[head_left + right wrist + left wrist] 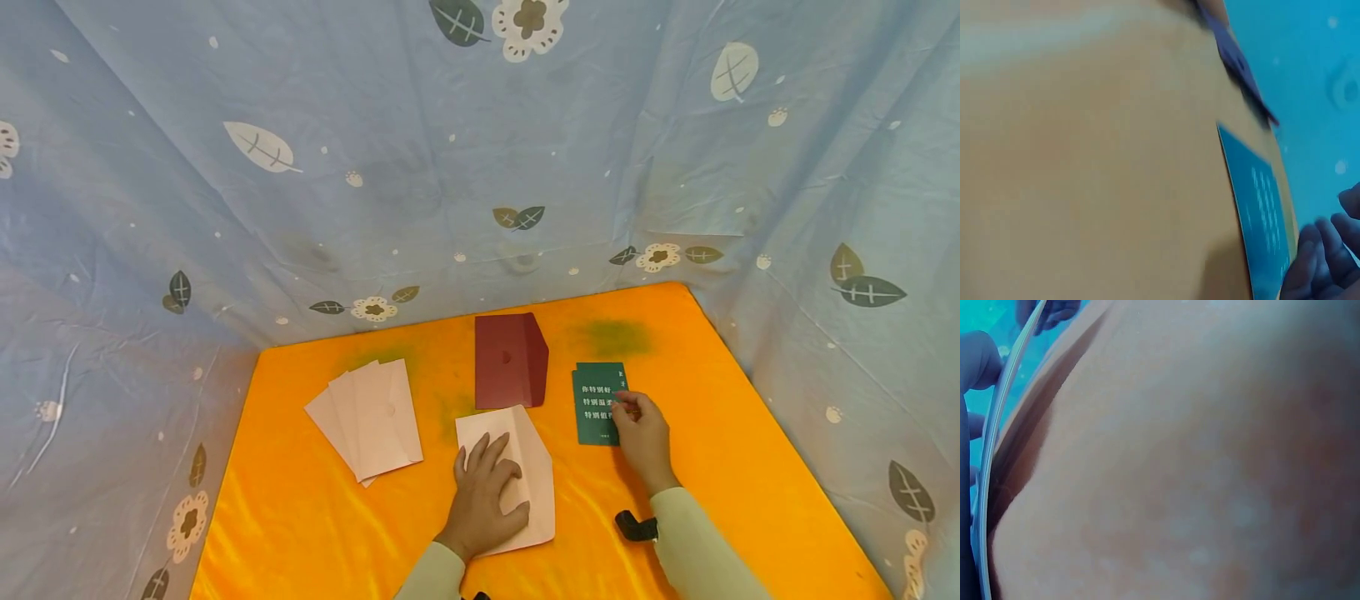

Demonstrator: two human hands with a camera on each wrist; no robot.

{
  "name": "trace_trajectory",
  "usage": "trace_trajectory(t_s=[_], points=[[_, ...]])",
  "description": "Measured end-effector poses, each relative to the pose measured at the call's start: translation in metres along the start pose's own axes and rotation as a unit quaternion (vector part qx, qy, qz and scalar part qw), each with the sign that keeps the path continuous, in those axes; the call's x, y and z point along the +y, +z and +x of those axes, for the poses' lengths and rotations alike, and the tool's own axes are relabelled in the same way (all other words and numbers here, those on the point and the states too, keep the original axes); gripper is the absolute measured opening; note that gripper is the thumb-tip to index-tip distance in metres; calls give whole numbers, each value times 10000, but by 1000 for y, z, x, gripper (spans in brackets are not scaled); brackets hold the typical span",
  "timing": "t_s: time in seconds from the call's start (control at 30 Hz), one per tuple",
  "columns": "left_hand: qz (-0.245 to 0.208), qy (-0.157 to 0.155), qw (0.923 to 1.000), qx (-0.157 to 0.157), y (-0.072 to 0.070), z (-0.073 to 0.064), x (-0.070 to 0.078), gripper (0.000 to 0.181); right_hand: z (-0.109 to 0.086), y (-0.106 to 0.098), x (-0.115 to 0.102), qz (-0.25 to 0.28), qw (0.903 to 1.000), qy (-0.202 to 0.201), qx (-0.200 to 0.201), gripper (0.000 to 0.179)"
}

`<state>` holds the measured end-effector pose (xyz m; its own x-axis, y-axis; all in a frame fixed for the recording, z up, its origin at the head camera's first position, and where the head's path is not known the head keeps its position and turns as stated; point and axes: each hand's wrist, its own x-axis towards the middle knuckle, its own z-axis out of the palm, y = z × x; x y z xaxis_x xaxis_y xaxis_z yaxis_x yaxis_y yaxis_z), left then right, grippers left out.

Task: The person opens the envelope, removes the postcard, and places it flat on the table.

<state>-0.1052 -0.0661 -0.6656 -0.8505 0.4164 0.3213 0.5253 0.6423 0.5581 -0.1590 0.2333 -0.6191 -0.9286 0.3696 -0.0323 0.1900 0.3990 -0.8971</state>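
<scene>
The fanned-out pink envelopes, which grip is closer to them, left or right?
Left. The left grip rests to the right of the fanned-out pink envelopes, on the open pink envelope; the right grip is farther right, at the green cards.

At 4 o'clock in the head view, the right fingers (639, 398) hide line endings on the upper green card (595, 427); whether they pinch it cannot be told. Its bottom line is too small to read, and it covers most of the lower green card (622, 380). At 6 o'clock, the left fingers (477, 454) cover part of the open pale envelope (537, 475). The lower edge crops both sleeves (705, 542) and the worktop (285, 517). The right wrist view blurs the card's print, cropping it at 5 o'clock.
</scene>
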Motion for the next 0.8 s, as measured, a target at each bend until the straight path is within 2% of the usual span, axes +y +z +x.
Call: trace_trajectory(t_s=[0.17,0.27,0.4,0.63,0.8], points=[[-8,27,10000,26,0,0,0,30,-20,15,-10,497,9948,-66,-890,26],[20,38,10000,27,-1,-1,0,31,-31,25,-18,702,9866,-124,-1465,24],[32,18,10000,8,-2,-1,0,32,-44,38,-24,920,9754,29,-2002,25],[-18,-16,10000,-13,-3,-1,1,34,-61,53,-22,1001,9620,538,-2484,26],[1,-38,10000,-14,-2,-1,1,34,-66,54,-19,984,9567,638,-2665,25]])
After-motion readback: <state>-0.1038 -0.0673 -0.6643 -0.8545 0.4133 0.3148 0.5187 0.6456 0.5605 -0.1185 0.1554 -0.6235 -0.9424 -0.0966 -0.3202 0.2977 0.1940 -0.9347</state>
